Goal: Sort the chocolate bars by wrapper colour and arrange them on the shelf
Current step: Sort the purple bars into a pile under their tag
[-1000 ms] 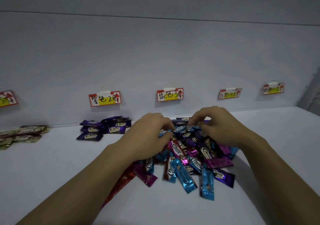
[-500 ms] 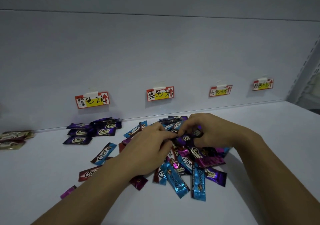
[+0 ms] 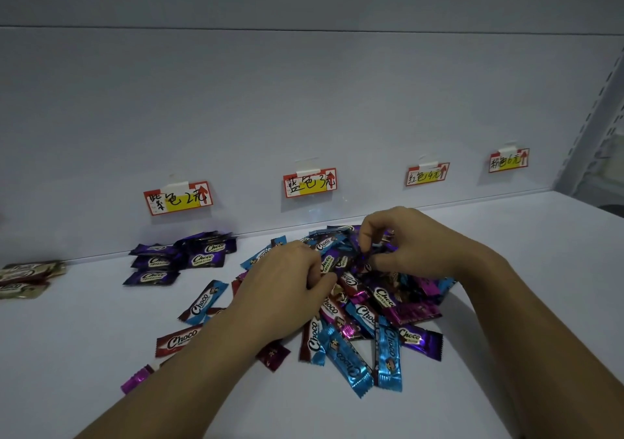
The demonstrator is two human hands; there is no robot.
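Gold bars [image 3: 27, 278]: a small stack lay at the far left of the white shelf [image 3: 523, 269].
Sorted purple bars [image 3: 179, 258]: glossy foil packets sat below a handwritten price tag [image 3: 178, 198].
Left hand [image 3: 283, 290]: knuckles up, fingers curled into the heap; whether it gripped anything could not be told.
Mixed pile [image 3: 381, 310]: crinkled blue, red, purple and magenta "Choco" wrappers with serrated ends, mid-shelf.
Right hand [image 3: 412, 242]: thumb and fingertips pinched a purple wrapper [image 3: 368, 253].

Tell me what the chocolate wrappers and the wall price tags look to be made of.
Wrappers, such as the blue bar: probably glossy metallised plastic film; it glints and has crimped, serrated ends. Price tags: seemingly matte paper or card, with handwriting and pale tape on top.
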